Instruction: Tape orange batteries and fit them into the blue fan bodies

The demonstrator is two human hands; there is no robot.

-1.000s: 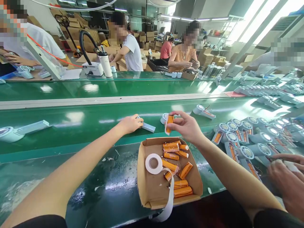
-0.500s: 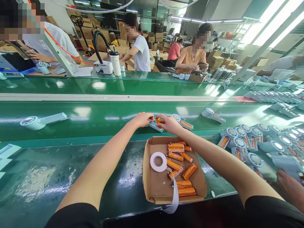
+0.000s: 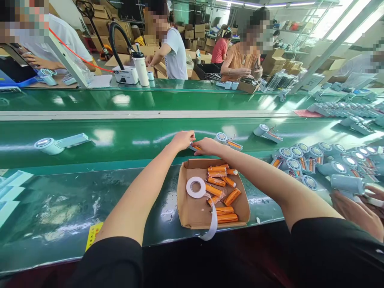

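Note:
My left hand (image 3: 182, 140) is closed at the left end of a light-blue handle casing (image 3: 191, 148) on the green belt; its fingertips are partly hidden. An orange battery (image 3: 197, 147) lies along the casing. My right hand (image 3: 209, 146) has its fingers closed on the battery from the right. Just beyond the right hand rests a light-blue device with a round grilled head (image 3: 221, 137) and an orange battery in its handle. Below my forearms stands a cardboard tray (image 3: 183, 216) with several orange batteries (image 3: 227, 218) and a roll of white tape (image 3: 196, 187), its loose end over the front rim.
More round-headed devices lie on the belt at left (image 3: 49, 146) and right (image 3: 261, 130). Many crowd the right bench (image 3: 292, 164), where another person's hands (image 3: 357, 208) hold one. Light-blue parts (image 3: 13, 188) sit at left. Several people work across the belt.
The orange battery has gone from between my fingertips down into the casing. My right hand has flattened over it. The neighbouring person's hands at right now hold up a device. The view has tilted down.

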